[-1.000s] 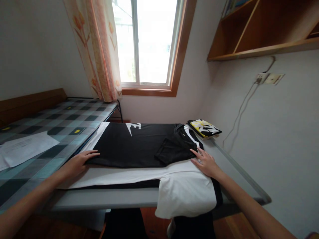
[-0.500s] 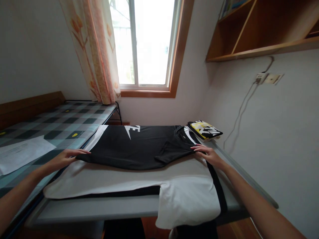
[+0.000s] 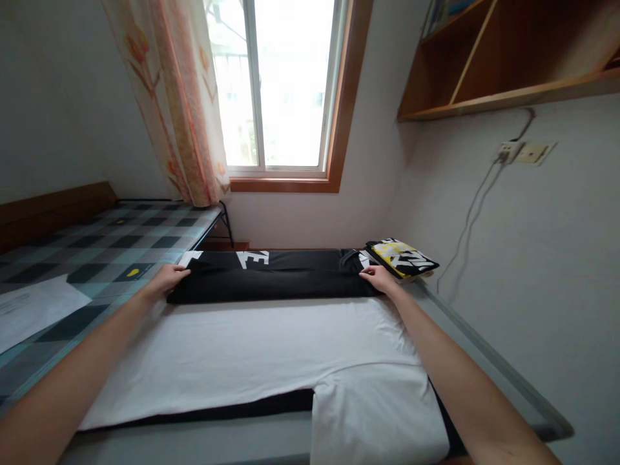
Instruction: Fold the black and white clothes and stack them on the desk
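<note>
1. A person's left hand [image 3: 165,281] pinches the edge of a black shirt [image 3: 271,285], thumb and fingers drawn together on the cloth at its left end.
2. The right hand [image 3: 380,279] mirrors the hold at the shirt's collar end, its fingertips pressed together on the same edge.
3. The black shirt spans the space between the two sets of fingers, its near part doubled over toward the window [image 3: 285,90], white lettering showing just beyond the fingertips.
4. On the near side of the fingers, a white shirt [image 3: 261,349] lies spread across a gray table [image 3: 203,442], one sleeve reaching the table's near edge below the right hand; black cloth [image 3: 271,405] peeks from beneath.
5. Just beyond the right fingers sits a folded shirt [image 3: 404,255] with yellow and white print.
6. Left of the left fingers, paper [image 3: 39,307] rests on a checked bed [image 3: 155,226].
</note>
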`<state>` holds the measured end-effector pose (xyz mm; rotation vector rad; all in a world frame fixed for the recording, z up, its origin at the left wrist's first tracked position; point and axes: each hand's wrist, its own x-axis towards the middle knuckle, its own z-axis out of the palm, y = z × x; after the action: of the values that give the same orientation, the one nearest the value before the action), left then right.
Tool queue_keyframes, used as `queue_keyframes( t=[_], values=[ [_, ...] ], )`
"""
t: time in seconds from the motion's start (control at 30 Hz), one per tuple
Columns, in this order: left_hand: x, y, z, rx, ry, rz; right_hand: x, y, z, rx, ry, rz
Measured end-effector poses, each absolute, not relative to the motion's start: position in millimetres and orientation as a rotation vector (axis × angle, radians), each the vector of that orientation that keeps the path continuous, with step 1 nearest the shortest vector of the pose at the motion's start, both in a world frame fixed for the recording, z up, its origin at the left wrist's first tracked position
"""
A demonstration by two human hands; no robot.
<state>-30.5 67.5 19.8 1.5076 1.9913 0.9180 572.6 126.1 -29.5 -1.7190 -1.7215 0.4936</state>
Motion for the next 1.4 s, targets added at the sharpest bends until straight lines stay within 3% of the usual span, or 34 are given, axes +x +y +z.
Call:
queue_keyframes(
  t=[0.17,0.37,0.6,0.9,1.13,1.4],
  values=[
    [-35.9,87.0,-3.1,1.489,2.153,0.800,575.8,127.5,-48.9,-1.758,-1.735,0.307],
    [-38.3,80.1,-16.9,1.767,2.391,0.663,564.5,118.6,-39.6,-2.024,-1.825,0.054],
    [1.4,41.0,-27.8,2.342,2.420,0.719,529.9,81.1,-32.7,-1.914,-1.941,-0.540],
    [74.7,13.6,-33.4,2.989,1.319,0.605,485.0,38.8,-41.3,-1.306,-2.253,-0.355],
    [68.9,11.0,-47.2,2.715,1.840,0.697,495.9,33.4,-50.1,-1.464,-2.199,-0.301],
    [73.0,7.6,-54.7,2.624,1.901,0.273,496.5,33.9,-59.7,-1.738,-2.371,-0.283]
  ],
)
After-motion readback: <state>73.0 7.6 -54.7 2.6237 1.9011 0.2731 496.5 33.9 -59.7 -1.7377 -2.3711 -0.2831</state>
